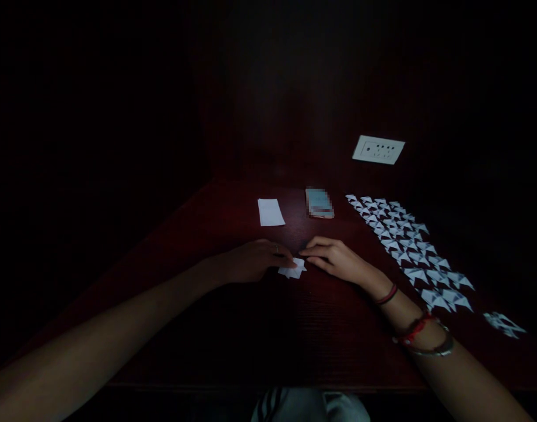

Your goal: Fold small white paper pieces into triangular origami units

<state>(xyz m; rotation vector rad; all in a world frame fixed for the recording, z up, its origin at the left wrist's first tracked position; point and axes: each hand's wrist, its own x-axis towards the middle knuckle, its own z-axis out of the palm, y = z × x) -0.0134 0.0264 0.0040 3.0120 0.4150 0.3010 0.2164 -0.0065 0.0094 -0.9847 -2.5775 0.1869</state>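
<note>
A small piece of white folded paper [296, 269] with pointed flaps lies on the dark red table in front of me. My left hand [262, 259] holds it from the left, thumb pressed on top, the other fingers curled and partly hidden in shadow. Just to the right of the paper rests my right hand [332, 256]. Its fingers stretch toward the paper, slightly apart, tips near the upper right flap; whether they touch it I cannot tell.
A stack of white paper sheets [271, 212] lies farther back, with a blurred phone-like object [319, 203] to its right. Several folded paper figures [400, 240] stand in rows along the right, and more [504, 324] lie nearer. A socket plate [378, 150] is on the wall.
</note>
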